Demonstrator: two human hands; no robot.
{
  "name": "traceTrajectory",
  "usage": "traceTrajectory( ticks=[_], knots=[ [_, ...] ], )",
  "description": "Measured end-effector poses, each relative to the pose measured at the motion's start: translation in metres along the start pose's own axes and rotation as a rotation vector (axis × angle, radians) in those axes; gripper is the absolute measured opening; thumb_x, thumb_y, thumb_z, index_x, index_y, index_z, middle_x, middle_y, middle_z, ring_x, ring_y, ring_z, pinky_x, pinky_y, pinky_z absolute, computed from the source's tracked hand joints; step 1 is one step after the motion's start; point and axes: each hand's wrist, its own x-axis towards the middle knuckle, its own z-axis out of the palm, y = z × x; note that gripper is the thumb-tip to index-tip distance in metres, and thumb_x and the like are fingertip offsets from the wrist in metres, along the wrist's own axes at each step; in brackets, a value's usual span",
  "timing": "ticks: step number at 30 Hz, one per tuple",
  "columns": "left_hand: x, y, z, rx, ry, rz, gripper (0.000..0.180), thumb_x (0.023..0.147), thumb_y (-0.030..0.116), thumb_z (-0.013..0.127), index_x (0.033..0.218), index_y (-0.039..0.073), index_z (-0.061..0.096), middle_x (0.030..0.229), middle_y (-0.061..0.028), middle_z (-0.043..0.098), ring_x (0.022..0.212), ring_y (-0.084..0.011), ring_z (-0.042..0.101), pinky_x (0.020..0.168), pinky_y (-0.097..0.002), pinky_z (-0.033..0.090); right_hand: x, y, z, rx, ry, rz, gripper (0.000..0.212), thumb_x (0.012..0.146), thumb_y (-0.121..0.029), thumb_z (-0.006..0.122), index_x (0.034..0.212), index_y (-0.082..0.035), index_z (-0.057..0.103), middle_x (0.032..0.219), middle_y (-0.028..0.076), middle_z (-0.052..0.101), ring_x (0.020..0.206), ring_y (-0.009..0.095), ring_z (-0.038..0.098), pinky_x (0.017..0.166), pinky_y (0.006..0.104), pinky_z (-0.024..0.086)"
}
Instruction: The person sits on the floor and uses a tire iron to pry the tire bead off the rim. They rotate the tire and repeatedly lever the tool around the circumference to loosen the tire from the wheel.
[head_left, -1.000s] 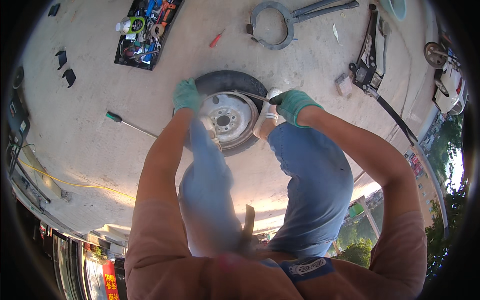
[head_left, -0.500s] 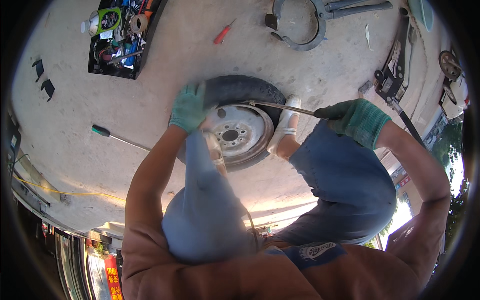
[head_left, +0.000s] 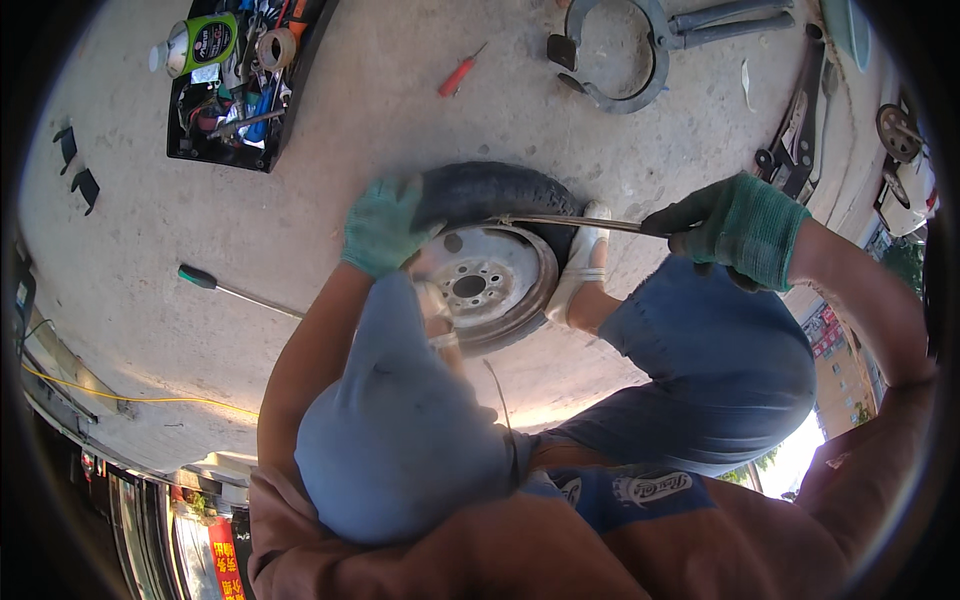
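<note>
Black tyre (head_left: 495, 188) partly invisible behind the left hand (head_left: 382, 226)

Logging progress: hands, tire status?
Left green-gloved hand at black rubber tire. Right hand grips long metal bar, tip at silver rim. White right shoe beside tire.

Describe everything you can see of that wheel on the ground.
The wheel lies flat on the concrete ground: a black, rubber-looking tyre around a scuffed, greyish, metal-looking rim with a dark central hole ringed by smaller ones. The left hand rests on the tyre; a bar held in the right hand reaches the rim's far edge. The left shoe partly hides it.
</note>
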Motion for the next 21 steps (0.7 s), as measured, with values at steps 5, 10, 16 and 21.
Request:
traceTrajectory(
  ticks=[5, 10, 16, 21],
  knots=[
    [0.019, 0.013, -0.004, 0.0, -0.037, 0.042, 0.082, 0.074, 0.055, 0.079, 0.137, 0.009, 0.059, 0.122, -0.0174, 0.058, 0.11, -0.0335, 0.059, 0.092, -0.0442, 0.052, -0.007, -0.013, -0.016, -0.221, 0.035, 0.007, 0.04, 0.09, -0.017, 0.063, 0.129, -0.012, 0.069, 0.072, 0.005, 0.066, 0.048, 0.011, 0.053, 0.042, 0.0282, 0.046],
    [-0.001, 0.013, -0.003, -0.033, -0.026, -0.207, 0.086, 0.07, 0.055, 0.083, 0.14, 0.013, 0.056, 0.128, -0.0175, 0.056, 0.115, -0.034, 0.056, 0.097, -0.0441, 0.051, 0.041, -0.071, -0.053, -0.431, -0.086, -0.086, 0.043, 0.087, -0.011, 0.066, 0.13, -0.012, 0.067, 0.074, 0.008, 0.066, 0.044, 0.015, 0.054, 0.037, 0.0301, 0.044],
    [0.008, 0.004, 0.018, -0.135, 0.073, 0.071, 0.081, 0.08, 0.051, 0.075, 0.146, 0.011, 0.049, 0.134, -0.0182, 0.053, 0.119, -0.0372, 0.052, 0.102, -0.045, 0.045, 0.034, -0.09, -0.049, -0.457, -0.02, -0.02, 0.041, 0.088, -0.01, 0.066, 0.129, -0.009, 0.067, 0.076, 0.009, 0.067, 0.046, 0.016, 0.058, 0.037, 0.0309, 0.045],
    [0.006, 0.002, 0.004, -0.113, 0.004, 0.051, 0.079, 0.082, 0.05, 0.074, 0.146, 0.013, 0.048, 0.135, -0.0158, 0.053, 0.12, -0.0357, 0.052, 0.102, -0.0455, 0.047, 0.008, -0.081, -0.005, -0.432, -0.056, -0.151, 0.037, 0.09, -0.014, 0.068, 0.123, 0.002, 0.065, 0.076, 0.011, 0.067, 0.053, 0.018, 0.065, 0.047, 0.0324, 0.053]
  ],
)
